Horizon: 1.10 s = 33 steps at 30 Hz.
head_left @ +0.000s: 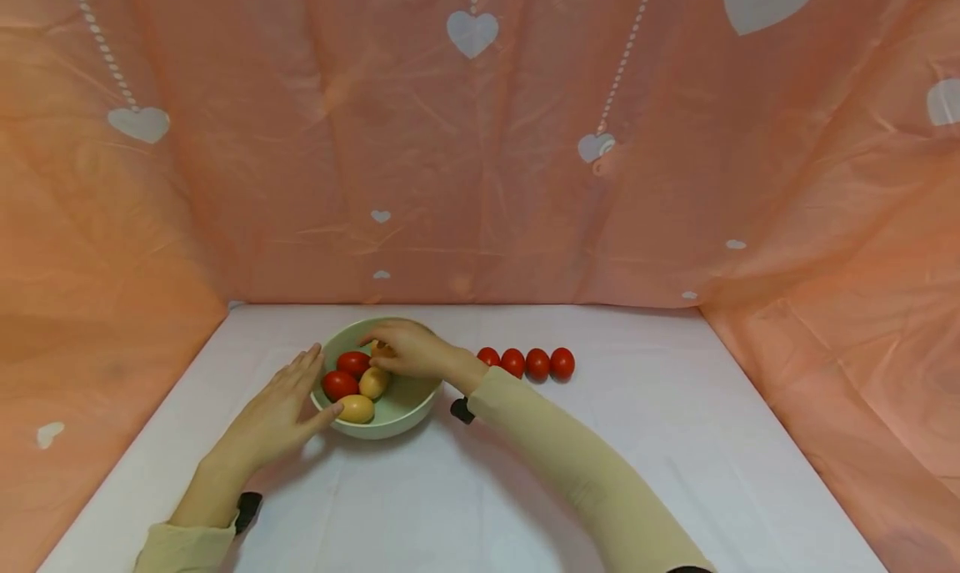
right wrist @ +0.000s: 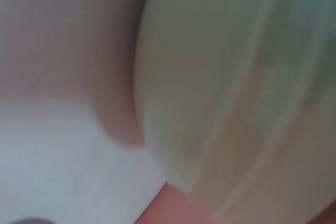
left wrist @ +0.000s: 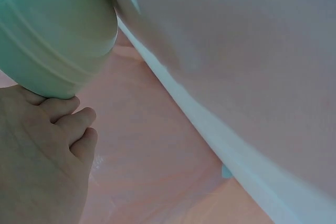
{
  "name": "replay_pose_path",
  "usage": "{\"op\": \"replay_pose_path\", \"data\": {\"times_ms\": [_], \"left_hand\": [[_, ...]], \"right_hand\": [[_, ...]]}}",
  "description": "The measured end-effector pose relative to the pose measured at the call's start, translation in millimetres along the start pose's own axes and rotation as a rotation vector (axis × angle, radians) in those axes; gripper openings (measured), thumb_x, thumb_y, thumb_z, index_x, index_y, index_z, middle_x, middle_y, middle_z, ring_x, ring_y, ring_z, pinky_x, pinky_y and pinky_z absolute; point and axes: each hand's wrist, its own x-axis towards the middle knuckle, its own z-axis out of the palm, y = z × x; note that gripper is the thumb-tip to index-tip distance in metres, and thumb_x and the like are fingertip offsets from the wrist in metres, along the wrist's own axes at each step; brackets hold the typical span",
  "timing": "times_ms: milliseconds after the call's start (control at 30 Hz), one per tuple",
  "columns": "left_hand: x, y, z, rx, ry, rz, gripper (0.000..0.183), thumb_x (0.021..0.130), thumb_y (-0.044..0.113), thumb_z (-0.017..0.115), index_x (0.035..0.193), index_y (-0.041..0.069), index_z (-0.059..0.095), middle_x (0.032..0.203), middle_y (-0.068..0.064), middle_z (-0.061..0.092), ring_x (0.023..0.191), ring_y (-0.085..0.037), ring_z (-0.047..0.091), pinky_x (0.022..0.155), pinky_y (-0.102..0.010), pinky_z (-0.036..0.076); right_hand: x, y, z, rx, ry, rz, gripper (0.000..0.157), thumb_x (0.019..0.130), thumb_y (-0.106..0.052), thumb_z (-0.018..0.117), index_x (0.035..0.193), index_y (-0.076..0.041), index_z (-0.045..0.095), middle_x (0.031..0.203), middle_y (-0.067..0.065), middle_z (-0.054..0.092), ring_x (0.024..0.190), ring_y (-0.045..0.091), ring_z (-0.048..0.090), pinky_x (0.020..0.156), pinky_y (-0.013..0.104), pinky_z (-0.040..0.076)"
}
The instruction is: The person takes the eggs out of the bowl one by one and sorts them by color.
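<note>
A pale green bowl (head_left: 408, 419) stands left of the middle of the table, with red tomatoes (head_left: 340, 384) and yellow egg-shaped fruits (head_left: 356, 409) inside. My right hand (head_left: 412, 352) reaches over the bowl's right rim and pinches a yellow fruit (head_left: 380, 349) between thumb and fingers, the fruit partly hidden. Against the bowl's left side lies my left hand (head_left: 273, 410), fingers extended and thumb at the near rim. In the left wrist view, the left fingers (left wrist: 73, 124) touch the bowl's outer wall (left wrist: 58, 35). The right wrist view is mostly bowl wall (right wrist: 210, 87).
Several red tomatoes (head_left: 537, 364) lie in a row right of the bowl, the leftmost partly behind the right wrist. A white cloth (head_left: 390, 506) covers the table. Orange-pink curtains (head_left: 480, 181) with white hearts enclose the back and sides.
</note>
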Motion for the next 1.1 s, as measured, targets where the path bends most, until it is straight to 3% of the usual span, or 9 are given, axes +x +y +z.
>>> {"op": "replay_pose_path", "data": {"times_ms": [233,467,767,933,1100], "left_hand": [[0.4,2.2,-1.3,-0.017,-0.003,-0.011,0.091,0.100,0.051,0.065,0.158,-0.009,0.031,0.167,-0.028,0.025,0.151,-0.050,0.028,0.122,-0.063,0.027],[-1.3,2.5,-0.3,-0.012,-0.002,-0.021,0.090,0.100,0.050,0.065,0.158,-0.011,0.031,0.167,-0.028,0.024,0.151,-0.050,0.028,0.121,-0.064,0.028],[-0.7,4.1,-2.0,-0.016,0.006,-0.021,0.091,0.100,0.051,0.064,0.158,-0.010,0.030,0.168,-0.026,0.024,0.152,-0.049,0.027,0.121,-0.064,0.027],[-1.6,4.1,-1.8,-0.016,0.009,-0.020,0.090,0.100,0.050,0.065,0.158,-0.010,0.031,0.168,-0.027,0.025,0.152,-0.049,0.028,0.120,-0.065,0.028],[-3.2,4.5,-2.2,-0.014,0.007,-0.023,0.089,0.100,0.050,0.065,0.157,-0.011,0.032,0.168,-0.027,0.025,0.152,-0.049,0.028,0.120,-0.065,0.029]], "right_hand": [[14.3,-1.3,9.0,-0.070,-0.095,-0.026,0.037,0.102,-0.018,0.069,0.137,-0.011,0.065,0.120,0.006,0.067,0.101,0.013,0.059,0.091,0.016,0.046],[22.9,-5.6,17.9,-0.114,-0.138,-0.069,0.038,0.102,-0.018,0.069,0.139,-0.011,0.065,0.133,0.005,0.065,0.124,0.015,0.060,0.109,0.017,0.042],[27.4,-6.4,19.2,-0.151,-0.196,-0.069,0.047,0.099,-0.016,0.073,0.145,-0.018,0.063,0.140,0.006,0.062,0.129,0.017,0.059,0.111,0.021,0.043],[28.2,-7.5,24.0,-0.129,-0.266,-0.042,0.055,0.099,-0.016,0.073,0.151,-0.020,0.057,0.142,0.006,0.060,0.130,0.016,0.056,0.112,0.019,0.039],[28.6,-8.2,28.8,-0.102,-0.275,-0.018,0.056,0.099,-0.017,0.074,0.152,-0.020,0.055,0.143,0.007,0.059,0.130,0.016,0.055,0.112,0.019,0.039]]}}
